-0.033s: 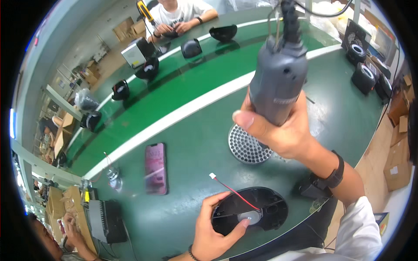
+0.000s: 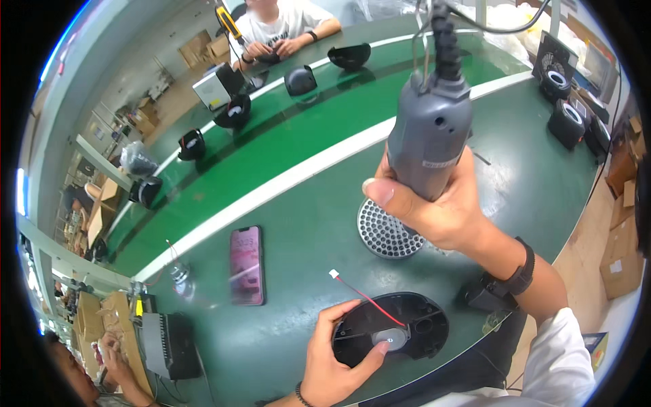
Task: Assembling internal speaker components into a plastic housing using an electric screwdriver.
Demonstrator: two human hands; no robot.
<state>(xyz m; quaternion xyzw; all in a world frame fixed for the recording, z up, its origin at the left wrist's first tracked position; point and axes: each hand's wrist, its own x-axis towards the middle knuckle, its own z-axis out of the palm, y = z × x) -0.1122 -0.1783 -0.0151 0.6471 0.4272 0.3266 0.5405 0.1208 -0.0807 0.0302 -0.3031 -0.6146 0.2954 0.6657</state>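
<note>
My left hand (image 2: 336, 361) clasps shell (image 2: 363, 330) and disc (image 2: 393, 336), likely to steady them; my right hand (image 2: 444, 214) grips the driver (image 2: 432, 132).

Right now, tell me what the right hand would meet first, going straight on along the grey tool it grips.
Probably the round perforated disc: the grey tool in the right hand slants down toward it, though the gap between them is hard to judge from this view.

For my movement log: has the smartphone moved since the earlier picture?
No; judged against the long white strip, the smartphone shows no visible shift in any direction.
</note>
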